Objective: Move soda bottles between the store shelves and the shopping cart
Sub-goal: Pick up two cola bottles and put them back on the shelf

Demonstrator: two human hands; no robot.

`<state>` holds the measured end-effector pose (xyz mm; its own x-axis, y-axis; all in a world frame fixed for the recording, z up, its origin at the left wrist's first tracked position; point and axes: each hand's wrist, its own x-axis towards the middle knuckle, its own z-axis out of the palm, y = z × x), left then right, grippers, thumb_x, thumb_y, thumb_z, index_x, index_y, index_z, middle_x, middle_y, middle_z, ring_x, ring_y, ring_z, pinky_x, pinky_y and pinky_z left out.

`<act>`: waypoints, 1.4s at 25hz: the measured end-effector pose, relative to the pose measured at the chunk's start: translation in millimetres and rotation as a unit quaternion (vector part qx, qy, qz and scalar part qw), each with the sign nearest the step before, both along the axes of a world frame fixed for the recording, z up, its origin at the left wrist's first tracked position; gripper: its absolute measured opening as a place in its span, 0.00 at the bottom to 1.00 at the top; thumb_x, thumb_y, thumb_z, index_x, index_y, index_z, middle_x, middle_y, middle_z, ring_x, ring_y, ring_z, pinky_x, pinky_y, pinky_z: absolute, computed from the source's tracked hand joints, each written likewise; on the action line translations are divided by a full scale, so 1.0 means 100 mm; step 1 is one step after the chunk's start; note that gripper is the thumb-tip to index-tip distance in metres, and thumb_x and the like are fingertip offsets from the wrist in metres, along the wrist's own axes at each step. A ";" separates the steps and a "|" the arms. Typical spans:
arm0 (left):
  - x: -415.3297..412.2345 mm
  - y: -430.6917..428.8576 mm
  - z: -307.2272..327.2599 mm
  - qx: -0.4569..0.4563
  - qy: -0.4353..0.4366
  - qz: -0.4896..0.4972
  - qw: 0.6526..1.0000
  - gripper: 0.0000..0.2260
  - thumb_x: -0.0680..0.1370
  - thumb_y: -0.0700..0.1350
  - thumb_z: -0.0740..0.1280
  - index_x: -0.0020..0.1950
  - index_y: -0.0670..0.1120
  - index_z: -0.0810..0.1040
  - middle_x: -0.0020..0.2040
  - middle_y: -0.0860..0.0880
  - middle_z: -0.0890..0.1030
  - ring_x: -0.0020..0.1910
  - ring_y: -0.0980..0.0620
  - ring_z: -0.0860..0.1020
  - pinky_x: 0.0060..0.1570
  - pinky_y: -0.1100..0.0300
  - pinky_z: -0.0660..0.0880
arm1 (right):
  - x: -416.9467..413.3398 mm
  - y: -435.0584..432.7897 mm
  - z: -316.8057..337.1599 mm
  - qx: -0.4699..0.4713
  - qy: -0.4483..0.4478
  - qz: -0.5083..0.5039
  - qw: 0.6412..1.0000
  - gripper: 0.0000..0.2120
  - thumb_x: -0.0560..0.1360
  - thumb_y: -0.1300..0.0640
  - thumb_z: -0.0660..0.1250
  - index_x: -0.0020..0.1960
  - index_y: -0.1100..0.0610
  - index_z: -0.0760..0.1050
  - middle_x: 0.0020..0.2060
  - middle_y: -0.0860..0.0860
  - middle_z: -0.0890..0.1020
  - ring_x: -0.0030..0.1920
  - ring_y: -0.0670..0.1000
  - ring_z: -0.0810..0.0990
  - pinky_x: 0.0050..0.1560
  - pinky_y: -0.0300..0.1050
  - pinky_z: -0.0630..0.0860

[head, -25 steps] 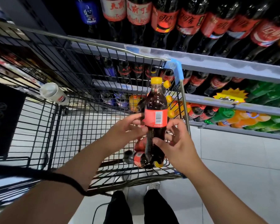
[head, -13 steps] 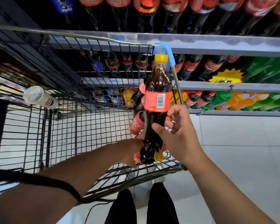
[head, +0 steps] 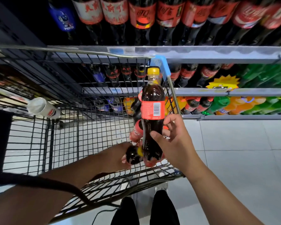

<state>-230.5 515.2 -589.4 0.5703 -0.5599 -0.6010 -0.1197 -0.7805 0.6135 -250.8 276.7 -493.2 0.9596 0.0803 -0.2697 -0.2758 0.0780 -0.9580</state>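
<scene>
Head view. Our right hand point(head: 173, 143) has the bottle point(head: 152, 111) upright over the near right corner of the cart point(head: 104, 53), with the cap point(head: 153, 70) up by the blue corner guard point(head: 163, 67). The thumb lies across the front below the label and the fingers curl round the back, a firm but low grip.

Our left hand point(head: 115, 157) is down in the cart at a lying bottle point(head: 133, 155). Its fingers curl under that bottle's end, but we can't tell whether they hold it or only touch it. More bottles are piled just behind.

The shelves point(head: 217, 54) run far and right, with packed rows.

Our read is that the bottle is going out to a shelf, though the direction isn't certain. To do it well:
- The grip is low and the bottle top-heavy, so we keep it vertical.
- We clear the guard and right rail before swinging right.
- We pick a gap and go base first.
- The left hand steadies the pile so nothing rolls.
</scene>
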 end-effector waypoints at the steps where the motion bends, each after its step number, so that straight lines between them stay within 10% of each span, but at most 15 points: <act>1: 0.00 0.14 0.07 -0.002 0.002 0.047 0.999 0.26 0.72 0.52 0.76 0.64 0.61 0.66 0.50 0.62 0.76 0.48 0.66 0.76 0.42 0.76 0.68 | 0.00 0.01 0.03 0.008 0.010 -0.006 1.000 0.16 0.79 0.72 0.65 0.52 0.55 0.61 0.43 0.46 0.87 0.46 0.48 0.87 0.40 0.41 0.82; 10: 0.07 0.62 1.08 -0.131 -0.020 0.375 0.918 0.27 0.64 0.67 0.77 0.57 0.61 0.72 0.53 0.61 0.85 0.52 0.63 0.82 0.50 0.61 0.76 | -0.04 0.05 0.33 0.013 0.034 0.015 0.999 0.15 0.80 0.72 0.63 0.50 0.60 0.57 0.26 0.39 0.79 0.25 0.38 0.78 0.26 0.30 0.73; 14: 0.09 0.35 1.49 -0.253 0.066 0.412 0.873 0.18 0.78 0.61 0.67 0.66 0.57 0.77 0.59 0.52 0.85 0.61 0.53 0.81 0.64 0.52 0.74 | -0.13 0.08 0.64 0.005 0.036 0.017 0.999 0.15 0.80 0.70 0.64 0.48 0.58 0.59 0.25 0.39 0.78 0.26 0.37 0.77 0.28 0.28 0.71; 20: 0.09 -0.12 2.19 -0.413 0.204 0.442 0.770 0.25 0.77 0.57 0.63 0.67 0.43 0.78 0.57 0.39 0.84 0.51 0.46 0.85 0.44 0.56 0.82 | -0.28 0.06 1.29 0.002 -0.020 -0.034 0.999 0.13 0.79 0.68 0.66 0.50 0.57 0.62 0.27 0.36 0.76 0.28 0.35 0.74 0.29 0.27 0.69; 27: 0.06 -0.29 2.93 -0.447 0.077 0.314 0.834 0.30 0.66 0.49 0.81 0.65 0.61 0.76 0.63 0.51 0.83 0.62 0.52 0.81 0.55 0.60 0.79 | -0.45 -0.04 2.18 -0.011 -0.121 -0.112 0.986 0.14 0.73 0.58 0.72 0.50 0.49 0.67 0.32 0.36 0.78 0.32 0.36 0.75 0.35 0.29 0.73; 35: 0.15 -0.78 3.81 -0.518 -0.051 0.225 0.824 0.43 0.62 0.50 0.85 0.73 0.53 0.71 0.67 0.50 0.80 0.67 0.49 0.78 0.64 0.56 0.75 | -0.68 -0.30 2.97 -0.067 -0.202 -0.245 0.946 0.29 0.58 0.48 0.81 0.55 0.41 0.73 0.51 0.44 0.84 0.50 0.44 0.85 0.45 0.36 0.80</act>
